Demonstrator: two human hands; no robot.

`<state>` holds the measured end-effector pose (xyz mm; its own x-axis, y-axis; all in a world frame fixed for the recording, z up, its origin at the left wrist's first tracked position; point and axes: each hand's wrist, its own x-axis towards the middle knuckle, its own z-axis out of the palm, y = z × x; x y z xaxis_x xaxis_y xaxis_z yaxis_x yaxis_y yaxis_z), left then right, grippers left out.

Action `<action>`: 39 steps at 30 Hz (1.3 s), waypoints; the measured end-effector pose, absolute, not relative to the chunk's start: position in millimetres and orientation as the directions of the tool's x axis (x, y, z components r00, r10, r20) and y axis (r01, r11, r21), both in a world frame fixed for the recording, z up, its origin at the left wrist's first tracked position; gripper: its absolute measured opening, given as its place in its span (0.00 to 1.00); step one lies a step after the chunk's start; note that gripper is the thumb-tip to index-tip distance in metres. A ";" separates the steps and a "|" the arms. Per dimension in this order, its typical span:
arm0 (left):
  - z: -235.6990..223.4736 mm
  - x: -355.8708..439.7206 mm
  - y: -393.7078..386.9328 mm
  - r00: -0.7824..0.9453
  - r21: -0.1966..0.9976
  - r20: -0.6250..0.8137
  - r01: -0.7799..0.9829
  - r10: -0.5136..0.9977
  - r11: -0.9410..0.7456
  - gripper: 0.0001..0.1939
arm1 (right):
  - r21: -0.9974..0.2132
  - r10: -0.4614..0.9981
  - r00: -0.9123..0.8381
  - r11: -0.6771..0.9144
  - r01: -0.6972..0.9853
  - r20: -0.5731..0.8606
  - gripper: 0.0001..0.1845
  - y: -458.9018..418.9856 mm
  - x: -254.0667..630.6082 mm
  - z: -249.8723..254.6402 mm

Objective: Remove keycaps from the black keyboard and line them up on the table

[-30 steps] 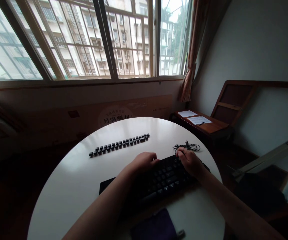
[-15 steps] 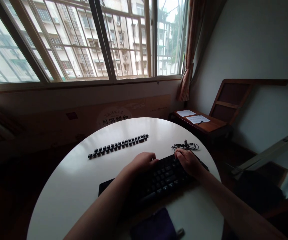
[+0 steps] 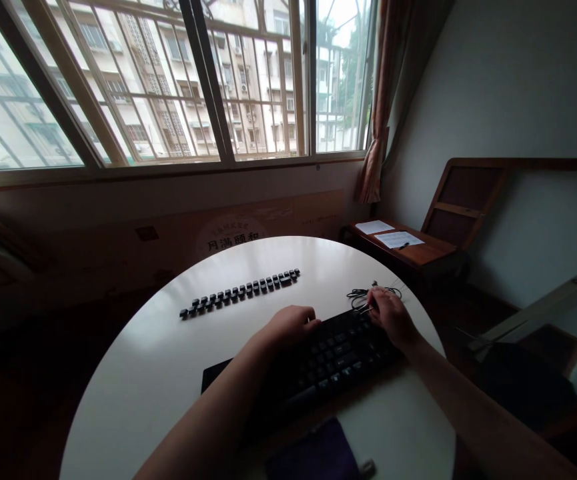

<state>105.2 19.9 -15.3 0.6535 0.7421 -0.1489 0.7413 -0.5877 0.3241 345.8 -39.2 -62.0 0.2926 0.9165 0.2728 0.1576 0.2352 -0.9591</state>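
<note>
Right grip (image 3: 374, 308): I see it pinched on what looks like a thin wire tool (image 3: 363, 309) | left grip (image 3: 295, 323): resting on the keyboard (image 3: 332, 355), I can't tell how closed | keyboard: on the bench (image 3: 138, 373) under both grips | keycap rows (image 3: 241, 293): beyond left grip | coiled cable (image 3: 356, 294): just beyond right grip

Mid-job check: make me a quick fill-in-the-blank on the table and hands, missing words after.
The table is ____ in colour.
The keyboard by the left hand is coloured ____.
The hand nearer the cable is the ____ one.
From the person's view, the loose keys lie to the ____ of the cable.
Missing words: white; black; right; left.
</note>
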 end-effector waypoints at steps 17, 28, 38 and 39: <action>-13.0 106.4 14.5 0.710 0.373 0.087 0.627 0.699 -0.684 0.15 | -0.715 0.833 -0.153 0.538 0.446 0.532 0.14 -69.4 322.8 -44.7; -10.9 103.2 8.5 0.744 0.387 0.171 0.553 0.646 -0.738 0.12 | -0.685 0.787 -0.249 0.615 0.391 0.564 0.10 -74.8 314.9 -47.0; -8.3 104.1 5.5 0.746 0.389 0.194 0.538 0.638 -0.748 0.09 | -0.611 0.725 -0.227 0.677 0.410 0.651 0.11 -79.9 310.1 -43.9; -8.2 104.2 5.4 0.745 0.392 0.194 0.537 0.638 -0.747 0.09 | -0.614 0.723 -0.206 0.676 0.408 0.660 0.11 -79.7 309.6 -45.4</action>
